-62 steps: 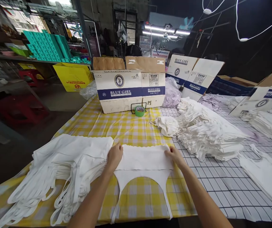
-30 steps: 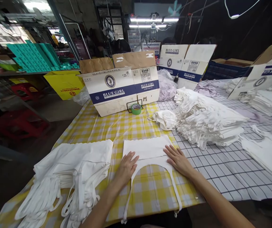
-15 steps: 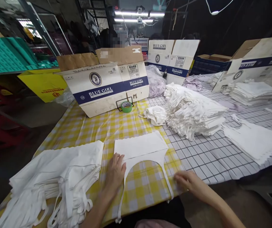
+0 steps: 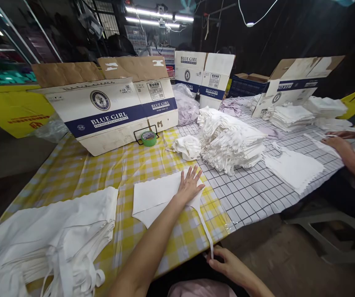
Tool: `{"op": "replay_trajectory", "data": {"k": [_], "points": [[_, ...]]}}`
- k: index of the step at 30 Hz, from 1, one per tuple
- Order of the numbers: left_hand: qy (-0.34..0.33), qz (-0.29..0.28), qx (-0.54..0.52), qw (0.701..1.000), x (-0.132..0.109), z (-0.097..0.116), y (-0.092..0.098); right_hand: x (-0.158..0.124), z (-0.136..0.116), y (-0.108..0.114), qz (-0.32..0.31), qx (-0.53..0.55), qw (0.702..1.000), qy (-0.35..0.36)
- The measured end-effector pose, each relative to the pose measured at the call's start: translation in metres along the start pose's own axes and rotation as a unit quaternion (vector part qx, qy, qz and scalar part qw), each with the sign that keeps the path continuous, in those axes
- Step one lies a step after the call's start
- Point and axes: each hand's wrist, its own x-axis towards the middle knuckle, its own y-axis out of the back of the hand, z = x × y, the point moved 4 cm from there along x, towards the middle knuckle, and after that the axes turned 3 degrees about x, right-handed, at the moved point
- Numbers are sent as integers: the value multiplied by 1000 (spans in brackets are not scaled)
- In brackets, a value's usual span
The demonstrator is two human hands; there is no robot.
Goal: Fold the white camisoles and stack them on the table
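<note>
A white camisole (image 4: 152,198) with thin straps lies flat on the yellow checked tablecloth (image 4: 177,243). My left hand (image 4: 190,187) presses down on its far right part, palm flat and fingers spread. At the near edge of the table, my right hand (image 4: 230,266) is closed on the end of the right strap (image 4: 207,231), which is stretched toward me. The other strap is hidden behind my left forearm. On the left lies a stack of white camisoles (image 4: 69,218), straps hanging toward me.
A large heap of white garments (image 4: 230,140) sits beyond, beside a crumpled white garment (image 4: 186,147). Green tape (image 4: 149,139) rests before a beer carton (image 4: 115,111). On the grid cloth lies another white stack (image 4: 292,165); a co-worker's hands (image 4: 335,140) handle white fabric at right.
My left hand has moved right across the camisole from its left side and spread flat. My right hand has come down to the strap and taken hold. The view has turned right, showing a co-worker.
</note>
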Motion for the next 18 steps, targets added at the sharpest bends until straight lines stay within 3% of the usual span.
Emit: {"op": "replay_trajectory", "data": {"k": [5,9,14,18], "points": [[55,-46,3,997,-9,-20,-20,-10,17,-1,-45,71,995,-58],[62,-67,13,996,-26,-32,-21,-16,27,17,-26,50,995,-79],[99,-85,31,991,-38,-50,-8,-26,8,40,-16,-16,997,-75],[162,-60,40,984,-23,-46,0,-31,-8,43,-16,-40,993,-106]]}}
